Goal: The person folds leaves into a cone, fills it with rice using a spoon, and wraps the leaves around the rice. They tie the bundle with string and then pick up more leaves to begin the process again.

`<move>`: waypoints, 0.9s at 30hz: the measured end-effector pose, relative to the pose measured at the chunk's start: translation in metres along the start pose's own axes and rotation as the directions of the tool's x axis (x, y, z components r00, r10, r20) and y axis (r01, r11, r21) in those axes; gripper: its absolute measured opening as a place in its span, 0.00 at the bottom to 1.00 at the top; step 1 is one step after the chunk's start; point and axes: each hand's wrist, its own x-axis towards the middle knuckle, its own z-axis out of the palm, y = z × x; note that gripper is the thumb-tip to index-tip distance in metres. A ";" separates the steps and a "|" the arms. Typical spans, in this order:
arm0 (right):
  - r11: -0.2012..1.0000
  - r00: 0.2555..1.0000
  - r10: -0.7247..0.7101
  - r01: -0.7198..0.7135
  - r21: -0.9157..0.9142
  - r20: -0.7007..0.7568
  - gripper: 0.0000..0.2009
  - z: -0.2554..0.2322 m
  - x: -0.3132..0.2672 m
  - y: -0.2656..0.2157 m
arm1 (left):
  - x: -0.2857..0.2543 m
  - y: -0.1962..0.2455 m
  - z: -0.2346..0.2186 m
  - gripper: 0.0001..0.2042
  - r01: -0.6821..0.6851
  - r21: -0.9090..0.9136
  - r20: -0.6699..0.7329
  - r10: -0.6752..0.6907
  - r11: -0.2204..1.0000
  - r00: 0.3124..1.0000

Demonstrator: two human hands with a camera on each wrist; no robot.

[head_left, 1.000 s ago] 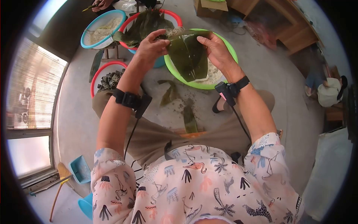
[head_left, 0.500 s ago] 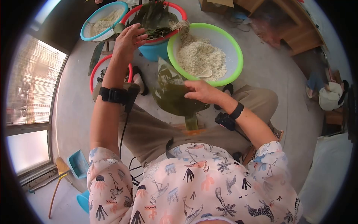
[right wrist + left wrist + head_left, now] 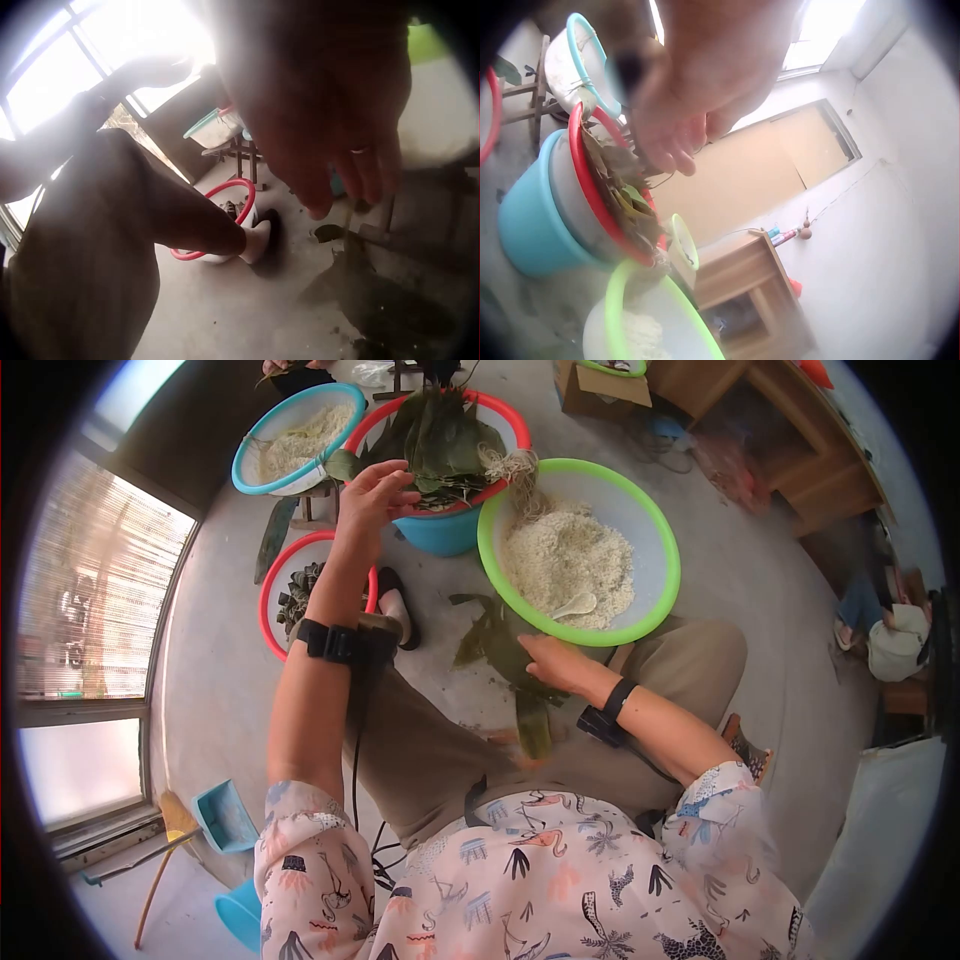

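loosely, the left grip (image 3: 374, 502) hovers near leaves (image 3: 440, 442).

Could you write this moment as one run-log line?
left hand: near red-rimmed basin, nothing visibly held | right hand: at dark leaf, grip unclear | green-rimmed basin: white grains, spoon

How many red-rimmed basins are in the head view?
2: one basin with leaves atop the blue bucket; another basin with dark bundles on the floor, partly hidden by the left arm.
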 end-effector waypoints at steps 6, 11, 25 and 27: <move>0.930 0.936 -0.176 0.057 0.362 0.305 0.18 -0.073 0.014 -0.041 | 0.064 -0.014 0.018 0.13 -0.305 0.622 0.188 0.240 0.722 0.952; 0.838 0.988 -0.146 0.092 0.538 0.058 0.16 -0.087 0.038 -0.020 | 0.103 -0.039 0.047 0.13 -0.411 0.857 0.346 0.244 0.311 0.906; 0.867 0.983 -0.123 0.173 0.468 -0.137 0.11 -0.104 0.029 -0.013 | 0.135 -0.050 0.042 0.11 -0.211 0.926 0.121 0.281 0.314 0.952; 0.878 0.982 -0.119 0.172 0.447 -0.144 0.11 -0.105 0.029 -0.013 | 0.137 -0.047 0.029 0.12 -0.153 0.855 -0.026 0.335 0.495 0.942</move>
